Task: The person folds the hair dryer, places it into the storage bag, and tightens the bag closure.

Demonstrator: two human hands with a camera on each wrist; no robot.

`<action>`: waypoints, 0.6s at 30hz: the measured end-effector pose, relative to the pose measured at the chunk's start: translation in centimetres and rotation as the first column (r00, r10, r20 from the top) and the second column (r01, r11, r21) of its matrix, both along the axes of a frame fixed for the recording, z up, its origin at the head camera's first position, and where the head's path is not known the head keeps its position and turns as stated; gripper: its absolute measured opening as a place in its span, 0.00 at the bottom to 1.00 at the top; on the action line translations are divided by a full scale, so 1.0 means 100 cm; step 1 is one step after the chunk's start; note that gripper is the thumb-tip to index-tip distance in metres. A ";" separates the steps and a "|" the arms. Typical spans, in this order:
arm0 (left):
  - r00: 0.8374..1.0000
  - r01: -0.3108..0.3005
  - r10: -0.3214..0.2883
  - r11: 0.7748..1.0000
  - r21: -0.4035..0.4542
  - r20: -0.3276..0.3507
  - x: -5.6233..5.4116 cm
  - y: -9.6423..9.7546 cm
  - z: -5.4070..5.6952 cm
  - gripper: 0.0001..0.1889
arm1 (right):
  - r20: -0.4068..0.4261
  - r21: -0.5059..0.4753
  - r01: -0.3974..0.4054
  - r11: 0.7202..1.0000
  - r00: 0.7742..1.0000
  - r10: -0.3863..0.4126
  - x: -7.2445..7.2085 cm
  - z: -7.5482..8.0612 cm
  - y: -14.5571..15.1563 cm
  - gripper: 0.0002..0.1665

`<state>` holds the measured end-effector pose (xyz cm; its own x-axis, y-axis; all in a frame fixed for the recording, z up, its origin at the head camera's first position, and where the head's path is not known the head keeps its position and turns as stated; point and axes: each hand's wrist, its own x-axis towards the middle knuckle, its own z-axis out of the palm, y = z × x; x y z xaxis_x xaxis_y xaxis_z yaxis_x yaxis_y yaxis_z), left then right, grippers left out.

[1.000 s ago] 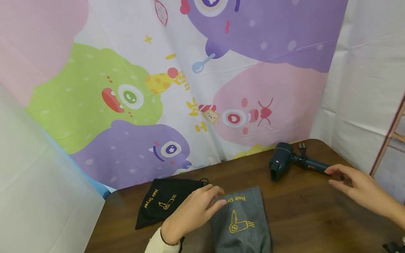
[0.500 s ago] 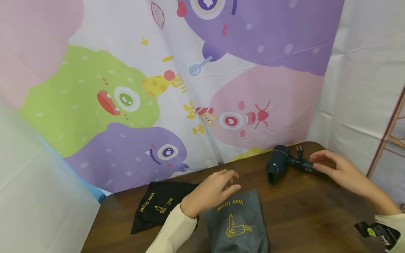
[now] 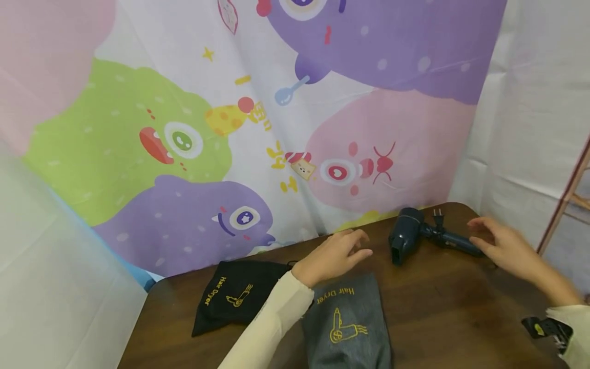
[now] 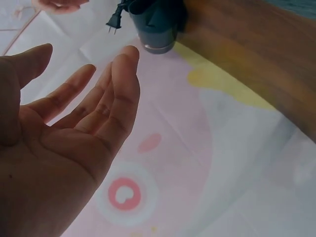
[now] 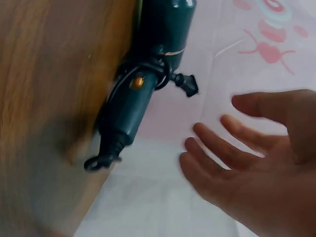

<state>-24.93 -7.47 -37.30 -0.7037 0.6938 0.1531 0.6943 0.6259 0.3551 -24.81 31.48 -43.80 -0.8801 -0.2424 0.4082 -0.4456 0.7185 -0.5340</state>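
Observation:
A dark teal hair dryer [image 3: 407, 230] lies at the back right of the table, its cord wrapped round the handle [image 5: 126, 108] and its plug [image 3: 438, 219] sticking up. My right hand [image 3: 511, 251] hovers by the handle's end with relaxed fingers; in the right wrist view a gap separates it from the handle. My left hand [image 3: 333, 256] is in the air above the far end of a grey drawstring-type bag [image 3: 345, 318], fingers loosely bent and holding nothing. Left of it lies a black bag [image 3: 244, 292]. Both bags carry yellow "Hair Dryer" print.
The brown wooden table [image 3: 442, 318] has rounded back corners. Behind it hangs a cloth [image 3: 262, 205] with cartoon monsters, close to the table's back edge. White sheets [image 3: 511, 154] stand at both sides.
My left hand has moved right and away from me, from beside the grey bag to above its far end. The right hand shifted left over the handle, then back right. Dryer and bags stay put.

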 end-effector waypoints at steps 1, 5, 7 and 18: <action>1.000 0.000 0.000 1.000 -0.006 0.005 -0.003 0.003 -0.001 0.18 | 0.020 0.022 -0.006 1.000 1.000 0.006 -0.001 -0.003 0.003 0.21; 1.000 0.014 -0.014 1.000 -0.020 0.021 -0.015 0.019 -0.008 0.19 | 0.145 0.064 -0.051 0.997 0.988 0.042 -0.005 -0.012 0.017 0.27; 0.999 0.021 -0.021 0.999 -0.024 0.031 -0.022 0.029 -0.013 0.19 | 0.165 0.068 -0.059 0.996 0.985 0.047 -0.008 -0.018 0.023 0.28; 0.983 -0.146 0.158 0.982 -0.123 0.091 -0.059 0.081 -0.037 0.28 | 0.269 -0.003 -0.092 0.996 0.959 0.089 -0.016 -0.033 0.032 0.28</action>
